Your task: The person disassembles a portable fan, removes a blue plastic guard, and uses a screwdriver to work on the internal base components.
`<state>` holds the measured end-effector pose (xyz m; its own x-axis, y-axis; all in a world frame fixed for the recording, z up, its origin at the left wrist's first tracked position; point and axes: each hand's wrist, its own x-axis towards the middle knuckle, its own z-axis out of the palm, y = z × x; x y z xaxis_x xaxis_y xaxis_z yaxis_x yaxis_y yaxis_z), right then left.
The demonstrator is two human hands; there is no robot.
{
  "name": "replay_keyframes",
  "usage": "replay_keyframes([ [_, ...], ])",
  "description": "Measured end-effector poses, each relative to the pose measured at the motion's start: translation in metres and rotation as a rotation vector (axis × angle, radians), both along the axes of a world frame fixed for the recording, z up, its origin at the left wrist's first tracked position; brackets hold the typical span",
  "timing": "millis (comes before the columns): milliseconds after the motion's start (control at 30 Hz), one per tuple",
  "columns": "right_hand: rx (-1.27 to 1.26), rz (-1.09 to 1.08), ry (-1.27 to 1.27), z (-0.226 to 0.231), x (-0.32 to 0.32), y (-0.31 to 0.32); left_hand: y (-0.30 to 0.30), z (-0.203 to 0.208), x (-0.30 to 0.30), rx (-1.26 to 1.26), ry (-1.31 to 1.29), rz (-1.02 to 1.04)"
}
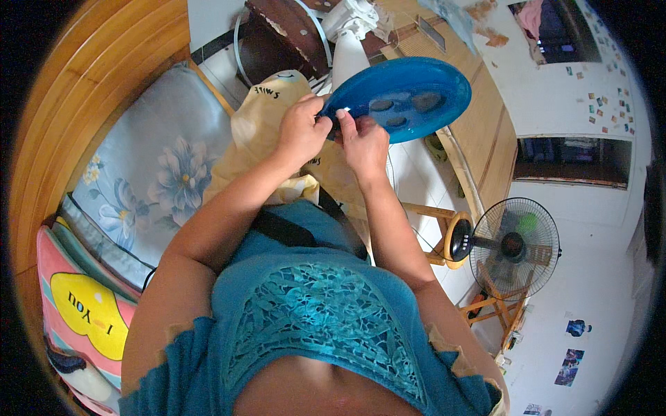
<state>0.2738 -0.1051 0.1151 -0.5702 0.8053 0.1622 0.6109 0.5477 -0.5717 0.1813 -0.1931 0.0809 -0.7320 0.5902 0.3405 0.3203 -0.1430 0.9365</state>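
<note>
A round, shallow blue plastic dish [444, 80] with a raised rim is held tilted in front of me. Several greyish patches show on its inside; whether they are holes or marks I cannot tell. My left hand [303, 128] is closed on the near left part of its rim. Close beside it, my right hand [365, 144] has its fingers curled at the near edge, thumb upward. A tiny white bit [345, 110] shows by the right thumb tip; I cannot make out what it is. Yellow printed cloth [250, 125] covers my lap beneath my arms.
A white appliance on a stand [350, 48] rises behind the dish, by a dark brown stool [284, 35]. Left is a wooden bench with a floral cushion [166, 145]. On the right stand a wooden table [479, 90] and a black caged fan [513, 246].
</note>
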Motion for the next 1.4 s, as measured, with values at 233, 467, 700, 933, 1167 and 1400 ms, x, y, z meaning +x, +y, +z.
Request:
replay_keyframes([
  [233, 0.317, 0.086, -0.228, 0.024, -0.003, -0.009, 0.003, -0.009, -0.005, 0.000, -0.054, 0.006],
  [467, 0.257, 0.013, -0.305, 0.035, -0.008, -0.004, 0.009, -0.018, -0.001, 0.083, -0.338, -0.184],
  [700, 0.060, -0.005, -0.247, 0.038, -0.008, -0.002, 0.018, -0.022, 0.010, 0.380, -0.479, -0.226],
  [933, -0.080, 0.017, -0.147, 0.019, -0.004, 0.006, 0.022, -0.044, -0.007, 0.134, -0.386, -0.341],
  [1167, -0.008, 0.040, -0.133, 0.009, -0.005, 0.011, 0.021, -0.034, -0.007, 0.269, -0.325, -0.282],
  [1400, 0.002, 0.049, -0.120, 0.004, -0.003, 0.014, 0.017, -0.032, -0.005, 0.126, -0.273, -0.268],
])
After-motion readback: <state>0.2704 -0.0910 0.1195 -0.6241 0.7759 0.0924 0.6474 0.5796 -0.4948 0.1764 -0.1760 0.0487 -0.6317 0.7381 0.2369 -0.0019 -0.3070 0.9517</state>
